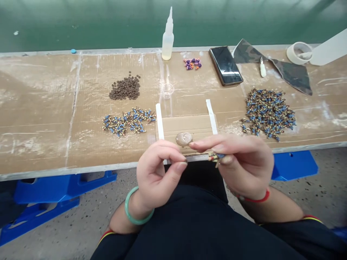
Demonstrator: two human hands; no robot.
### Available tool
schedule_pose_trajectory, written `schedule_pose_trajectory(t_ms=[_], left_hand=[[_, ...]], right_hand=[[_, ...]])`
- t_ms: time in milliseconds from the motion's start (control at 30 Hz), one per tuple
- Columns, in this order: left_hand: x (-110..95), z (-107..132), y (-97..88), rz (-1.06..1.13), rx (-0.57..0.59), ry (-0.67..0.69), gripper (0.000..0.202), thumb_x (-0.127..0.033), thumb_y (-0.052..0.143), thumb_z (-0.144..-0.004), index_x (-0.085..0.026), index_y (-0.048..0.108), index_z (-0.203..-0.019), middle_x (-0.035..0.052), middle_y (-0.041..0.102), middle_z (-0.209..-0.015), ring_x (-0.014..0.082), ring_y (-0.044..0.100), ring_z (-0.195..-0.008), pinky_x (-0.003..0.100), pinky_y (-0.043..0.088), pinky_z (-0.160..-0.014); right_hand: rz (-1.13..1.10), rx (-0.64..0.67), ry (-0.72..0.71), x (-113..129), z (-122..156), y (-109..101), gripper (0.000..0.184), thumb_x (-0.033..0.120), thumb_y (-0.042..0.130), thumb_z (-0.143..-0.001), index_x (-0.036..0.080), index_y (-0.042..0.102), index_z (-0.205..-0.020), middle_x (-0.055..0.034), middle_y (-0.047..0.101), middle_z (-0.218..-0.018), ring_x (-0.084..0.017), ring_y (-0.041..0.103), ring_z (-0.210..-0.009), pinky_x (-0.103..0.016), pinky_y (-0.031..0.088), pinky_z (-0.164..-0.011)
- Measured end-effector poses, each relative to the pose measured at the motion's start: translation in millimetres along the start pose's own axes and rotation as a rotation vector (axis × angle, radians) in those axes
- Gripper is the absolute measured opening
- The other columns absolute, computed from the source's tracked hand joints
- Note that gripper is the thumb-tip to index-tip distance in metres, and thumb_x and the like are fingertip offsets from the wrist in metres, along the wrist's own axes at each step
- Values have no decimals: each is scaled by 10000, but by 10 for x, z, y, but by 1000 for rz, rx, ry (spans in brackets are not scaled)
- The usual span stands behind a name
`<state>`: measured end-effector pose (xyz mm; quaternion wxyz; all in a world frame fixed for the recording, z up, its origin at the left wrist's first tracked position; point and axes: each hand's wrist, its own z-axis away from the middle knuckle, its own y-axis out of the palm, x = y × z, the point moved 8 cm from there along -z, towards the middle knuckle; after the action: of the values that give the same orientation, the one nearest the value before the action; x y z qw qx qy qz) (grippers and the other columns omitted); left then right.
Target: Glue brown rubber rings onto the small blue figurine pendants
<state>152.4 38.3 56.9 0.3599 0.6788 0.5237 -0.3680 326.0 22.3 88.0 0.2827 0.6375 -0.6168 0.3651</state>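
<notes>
My left hand [158, 169] is held in front of the table edge with thumb and fingers pinched together; what they pinch is too small to make out. My right hand [241, 162] is closed on a small blue and gold piece [217, 157] that pokes out between its fingers. The two hands meet fingertip to fingertip just below a round blob of glue [183, 138] on a cardboard patch [189, 126]. A small heap of blue and gold pieces [128, 121] lies to the left, a bigger heap [268, 112] to the right.
A pile of dark brown beads [125, 87], a glue bottle [167, 38], a small clear cup [167, 90], purple and orange bits [192, 64], a phone [225, 65], camouflage fabric [287, 70] and a tape roll [299, 52] lie on the cardboard-covered table [40, 108]. Blue frame parts [62, 187] sit underneath.
</notes>
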Motion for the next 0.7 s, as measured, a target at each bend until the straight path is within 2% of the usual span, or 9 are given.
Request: schedule_pose_trajectory(t_ms=[67, 133, 233, 400, 700], left_hand=[[-70, -40, 79, -1, 42, 4, 126, -250, 709, -1041, -195, 673, -934, 22, 710, -867, 138, 689, -823, 262, 568, -745], [-117, -60, 117, -2, 61, 8, 140, -261, 704, -1047, -194, 666, -929, 22, 717, -872, 138, 696, -829, 269, 581, -762], [-147, -62, 130, -4, 66, 18, 142, -261, 701, -1050, -194, 667, -930, 22, 718, -877, 140, 705, -842, 275, 593, -780], [-158, -53, 153, -7, 76, 29, 147, -271, 703, -1052, -193, 663, -933, 16, 719, -884, 130, 707, -844, 258, 590, -775], [-204, -70, 192, -13, 79, 51, 159, -266, 694, -1060, -181, 667, -928, 17, 723, -887, 114, 699, -858, 238, 587, -805]], right_hand=[[-157, -50, 4, -50, 83, 89, 277, 159, 641, -1094, 236, 735, -1342, -50, 792, -1290, -219, 794, -1158, -358, 707, -942], [-205, -63, 0, -59, 124, 144, 307, 147, 637, -1094, 244, 737, -1367, -40, 778, -1321, -219, 784, -1193, -357, 712, -955], [-197, -58, -4, -24, 134, 138, 338, 119, 643, -1080, 250, 744, -1375, -35, 771, -1333, -218, 772, -1226, -348, 708, -982], [-138, -28, -21, 49, 116, 84, 395, 86, 663, -1051, 266, 741, -1394, -31, 766, -1340, -209, 793, -1167, -340, 709, -984], [-76, -12, -44, 129, 60, 74, 476, -4, 699, -989, 250, 740, -1390, -14, 758, -1356, -161, 768, -1223, -245, 666, -1040]])
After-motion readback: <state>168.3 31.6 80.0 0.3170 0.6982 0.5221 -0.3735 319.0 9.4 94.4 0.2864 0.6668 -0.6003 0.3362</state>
